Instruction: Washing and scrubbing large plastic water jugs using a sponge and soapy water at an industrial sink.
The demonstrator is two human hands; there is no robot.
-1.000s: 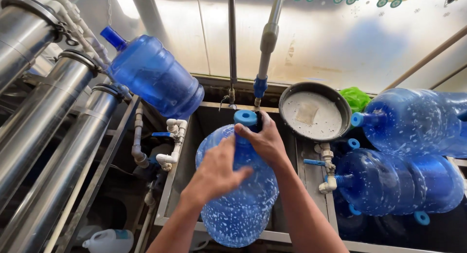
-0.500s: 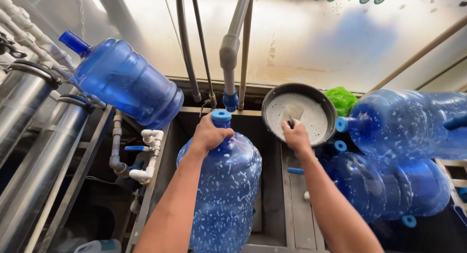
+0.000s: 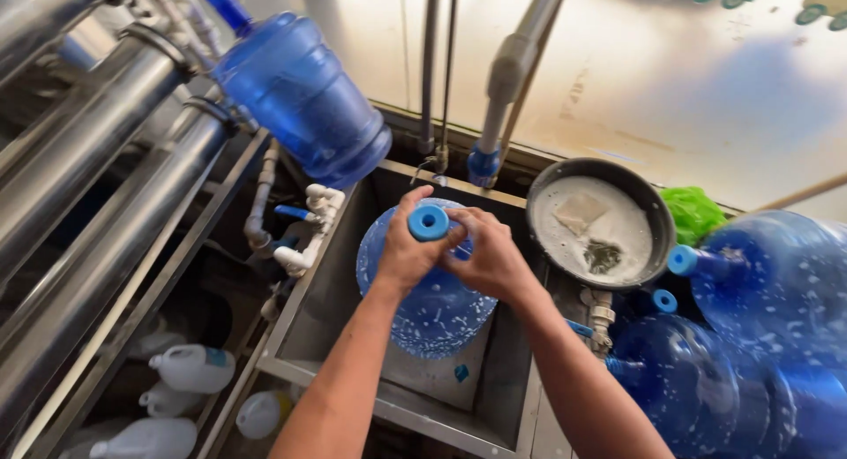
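Note:
A big blue water jug [image 3: 432,309], wet with suds, stands upright in a steel sink basin [image 3: 331,291]. Its blue neck and mouth [image 3: 430,221] point up toward me. My left hand [image 3: 406,247] wraps the neck from the left. My right hand [image 3: 490,256] grips the neck and shoulder from the right. Both hands touch the jug just under its mouth. A dark round pan [image 3: 605,225] of soapy water with a rag in it sits just right of the basin.
Another blue jug [image 3: 296,93] leans upside-up at the back left. Several blue jugs [image 3: 759,335] lie at the right. Steel cylinders [image 3: 97,185] run along the left. White valves [image 3: 304,234], vertical pipes [image 3: 507,79], a green scrubber [image 3: 697,214] and white plastic bottles [image 3: 190,371] below.
My right hand left the soapy pan and came back to the jug's neck, joining my left hand. The view has shifted closer and to the right.

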